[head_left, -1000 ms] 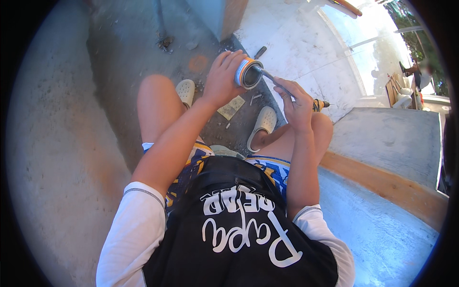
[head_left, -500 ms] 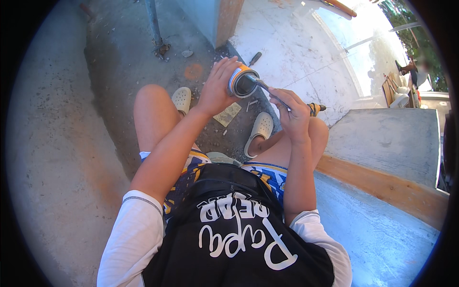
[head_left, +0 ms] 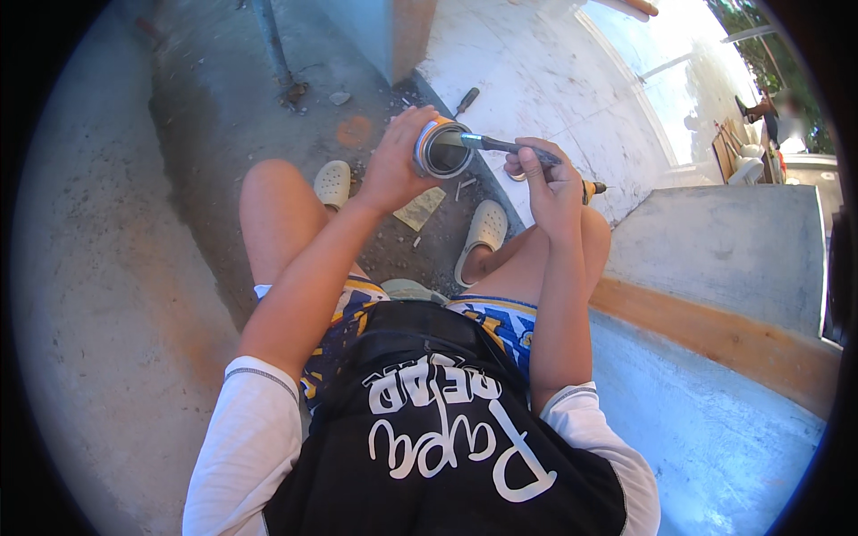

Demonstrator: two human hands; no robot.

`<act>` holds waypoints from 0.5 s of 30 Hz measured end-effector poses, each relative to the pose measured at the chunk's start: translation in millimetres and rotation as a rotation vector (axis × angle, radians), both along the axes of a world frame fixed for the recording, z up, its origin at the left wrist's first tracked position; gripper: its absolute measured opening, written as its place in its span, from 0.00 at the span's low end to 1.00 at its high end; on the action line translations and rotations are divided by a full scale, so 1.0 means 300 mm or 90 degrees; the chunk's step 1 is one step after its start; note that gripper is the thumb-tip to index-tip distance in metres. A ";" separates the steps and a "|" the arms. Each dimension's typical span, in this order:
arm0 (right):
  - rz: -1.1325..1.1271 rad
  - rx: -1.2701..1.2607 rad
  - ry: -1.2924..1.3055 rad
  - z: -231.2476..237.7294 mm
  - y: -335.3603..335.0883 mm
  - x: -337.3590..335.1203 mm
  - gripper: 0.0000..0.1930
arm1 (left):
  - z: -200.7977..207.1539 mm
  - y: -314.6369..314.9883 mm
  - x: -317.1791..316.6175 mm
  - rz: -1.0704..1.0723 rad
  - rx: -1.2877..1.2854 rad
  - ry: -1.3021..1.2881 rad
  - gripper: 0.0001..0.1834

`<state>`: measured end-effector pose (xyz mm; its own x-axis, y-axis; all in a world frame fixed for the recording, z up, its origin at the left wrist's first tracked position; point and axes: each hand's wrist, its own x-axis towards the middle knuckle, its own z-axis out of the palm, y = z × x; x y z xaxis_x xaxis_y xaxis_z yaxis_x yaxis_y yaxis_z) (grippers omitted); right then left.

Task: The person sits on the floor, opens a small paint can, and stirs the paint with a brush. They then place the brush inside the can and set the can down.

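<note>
My left hand (head_left: 398,168) is wrapped around the side of a small metal can (head_left: 433,171) with an orange and white label. The can is tilted so that its open mouth faces right and toward me. In my right hand (head_left: 551,186) is a paintbrush (head_left: 509,146), gripped by its dark handle between thumb and fingers. The bristle end reaches into the can's mouth at the upper right of the rim. How much the can holds I cannot tell. Both hands are out in front of my knees, above the floor.
A dark-handled screwdriver (head_left: 466,100) lies on the white board (head_left: 545,89) beyond the can. By my right knee, a yellow and black pointed tool (head_left: 592,189) shows partly. A metal pole (head_left: 272,45) and wall corner (head_left: 393,45) stand ahead. A wooden plank (head_left: 706,344) runs along my right.
My right hand has shifted slightly right and up, and the brush now lies closer to level, with more of its ferrule out of the can. The can has turned slightly with my left hand.
</note>
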<state>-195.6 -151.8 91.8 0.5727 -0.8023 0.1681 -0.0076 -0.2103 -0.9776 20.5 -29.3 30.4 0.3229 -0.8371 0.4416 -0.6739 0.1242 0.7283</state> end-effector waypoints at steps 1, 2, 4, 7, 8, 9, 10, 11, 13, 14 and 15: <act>0.001 0.007 -0.014 -0.004 -0.006 0.001 0.13 | 0.000 0.000 -0.002 0.005 0.002 0.011 0.52; -0.007 0.023 -0.013 -0.009 -0.012 0.001 0.13 | 0.000 0.001 -0.004 0.016 0.001 0.003 0.52; -0.023 0.054 -0.012 -0.017 -0.021 0.001 0.13 | 0.002 0.003 -0.005 0.041 0.017 -0.001 0.53; -0.042 0.090 0.002 -0.030 -0.031 0.000 0.15 | 0.003 0.007 -0.005 0.055 0.004 -0.005 0.53; -0.045 0.104 -0.005 -0.036 -0.034 0.002 0.15 | 0.003 0.008 -0.007 0.064 0.001 0.000 0.52; -0.048 0.117 -0.012 -0.042 -0.036 0.005 0.15 | 0.003 0.009 -0.009 0.072 -0.003 0.004 0.52; -0.052 0.130 -0.019 -0.048 -0.038 0.007 0.15 | 0.003 0.009 -0.011 0.082 0.004 0.015 0.52; -0.053 0.139 -0.020 -0.052 -0.039 0.009 0.15 | 0.003 0.008 -0.012 0.084 -0.009 0.007 0.52; -0.061 0.164 -0.018 -0.059 -0.040 0.014 0.15 | 0.003 0.008 -0.012 0.092 -0.011 0.007 0.51; -0.063 0.163 -0.022 -0.060 -0.038 0.016 0.15 | 0.003 0.009 -0.013 0.096 -0.009 0.005 0.51; -0.072 0.168 -0.021 -0.061 -0.036 0.018 0.15 | 0.003 0.009 -0.014 0.100 -0.006 0.006 0.51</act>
